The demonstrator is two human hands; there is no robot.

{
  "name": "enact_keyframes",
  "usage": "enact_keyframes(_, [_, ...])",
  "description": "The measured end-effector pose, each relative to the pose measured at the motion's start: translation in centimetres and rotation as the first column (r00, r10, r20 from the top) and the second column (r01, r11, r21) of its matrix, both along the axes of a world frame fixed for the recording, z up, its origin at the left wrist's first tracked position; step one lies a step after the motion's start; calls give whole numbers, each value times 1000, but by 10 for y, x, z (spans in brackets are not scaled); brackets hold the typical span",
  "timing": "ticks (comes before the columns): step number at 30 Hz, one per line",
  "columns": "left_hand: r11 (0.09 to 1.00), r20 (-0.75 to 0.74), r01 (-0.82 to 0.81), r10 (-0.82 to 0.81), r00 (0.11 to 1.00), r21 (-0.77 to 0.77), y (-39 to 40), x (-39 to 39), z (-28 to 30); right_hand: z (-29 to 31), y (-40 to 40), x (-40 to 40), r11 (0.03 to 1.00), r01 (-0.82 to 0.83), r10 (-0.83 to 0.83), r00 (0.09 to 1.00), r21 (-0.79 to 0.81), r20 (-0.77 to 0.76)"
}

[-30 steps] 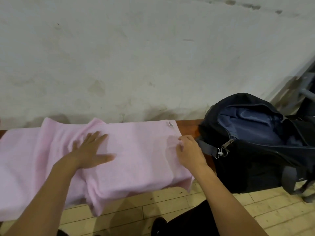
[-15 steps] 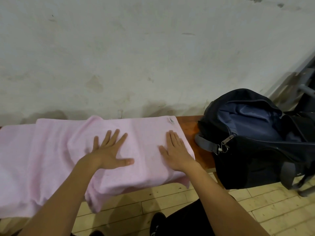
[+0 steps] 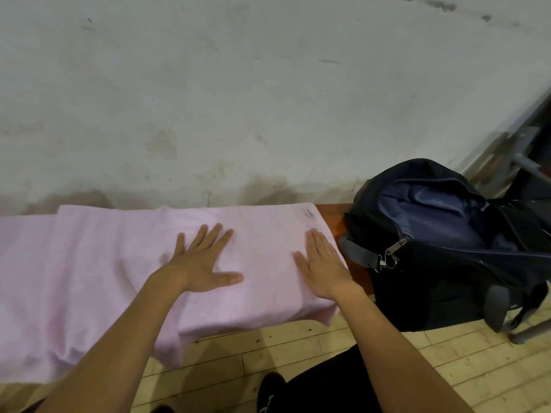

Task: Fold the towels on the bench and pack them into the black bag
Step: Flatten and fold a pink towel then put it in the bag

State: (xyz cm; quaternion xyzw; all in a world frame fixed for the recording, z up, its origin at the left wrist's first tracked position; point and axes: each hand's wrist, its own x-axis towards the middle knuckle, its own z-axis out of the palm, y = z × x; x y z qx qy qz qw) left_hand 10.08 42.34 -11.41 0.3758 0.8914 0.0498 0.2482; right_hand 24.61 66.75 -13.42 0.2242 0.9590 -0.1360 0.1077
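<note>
Both hands lie flat, fingers straight and gripping nothing, on the pink towel (image 3: 125,263) spread over the worktop (image 3: 334,214): left hand (image 3: 202,263) mid-towel, right hand (image 3: 323,263) at its right edge. The black bag (image 3: 447,281) (unzipped, blue lining showing) sits just right of the towel.

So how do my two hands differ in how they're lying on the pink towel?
The left hand has its fingers spread, mid-towel; the right hand keeps its fingers together, at the pink towel's edge nearest the black bag. The left thumb juts sideways; the right thumb stays closer in. Both press flat, palms down.
</note>
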Motion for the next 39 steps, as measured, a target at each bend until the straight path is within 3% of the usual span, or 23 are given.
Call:
enact_keyframes(6, [996, -28, -83, 83, 996, 21, -14, -6, 1, 9, 19, 6, 994, 107, -104, 993, -40, 58])
enact_keyframes(10, [998, -42, -61, 62, 997, 18, -20, -5, -1, 12, 18, 7, 985, 164, -166, 985, 45, 49])
enact_keyframes(13, [998, -5, -29, 29, 1000, 53, -21, -6, -3, 8, 13, -3, 960, 233, -222, 971, 155, -87])
enact_keyframes(15, [997, 2, -28, 28, 1000, 77, -21, -8, -5, 8, 6, -16, 957, 274, -249, 945, 98, -212])
enact_keyframes(17, [995, 2, -21, 21, 1000, 95, -21, -9, -8, 10, 1, -32, 975, 216, -190, 939, 61, -286])
enact_keyframes(19, [993, -1, -15, 16, 1000, 119, -19, -12, -11, 12, 4, -48, 981, 176, -144, 942, 83, -302])
enact_keyframes(25, [984, 28, -5, 0, 1000, 181, -20, -17, -15, 9, 24, -78, 961, 268, -233, 921, 72, -313])
enact_keyframes(32, [973, 42, 36, -46, 998, 228, -8, -13, -16, -1, 34, -73, 922, 381, -326, 855, 64, -403])
enact_keyframes(35, [972, 7, 67, -71, 997, 227, -2, -6, -16, -8, 46, -72, 911, 411, -374, 800, -25, -469])
enact_keyframes(39, [978, -44, 63, -55, 998, 198, -1, -2, -18, -8, 46, -76, 929, 370, -350, 849, -28, -397])
